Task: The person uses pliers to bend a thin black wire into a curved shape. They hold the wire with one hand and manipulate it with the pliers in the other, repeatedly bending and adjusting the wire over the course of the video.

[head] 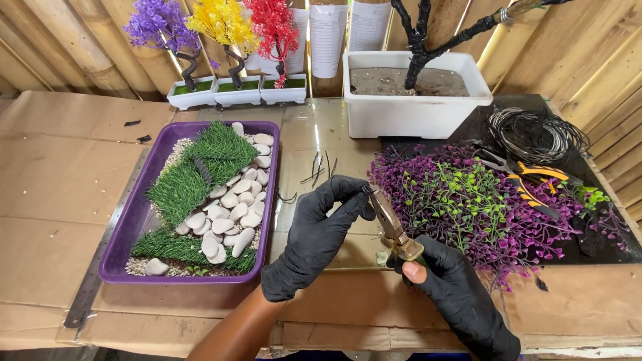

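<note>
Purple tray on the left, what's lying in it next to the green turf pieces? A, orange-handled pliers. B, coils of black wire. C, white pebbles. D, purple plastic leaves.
C: the purple tray holds smooth white pebbles beside strips of green turf, over fine gravel.

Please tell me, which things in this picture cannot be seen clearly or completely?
- Head view: what the pliers grip at their tip is too small; the left hand covers it.
- The pliers' handles are hidden inside the right hand.
- The black tree in the white tub is cut off by the top edge.
- The paper sheets at the back are cut off too.
- The second pliers lie partly under the purple foliage.
</note>
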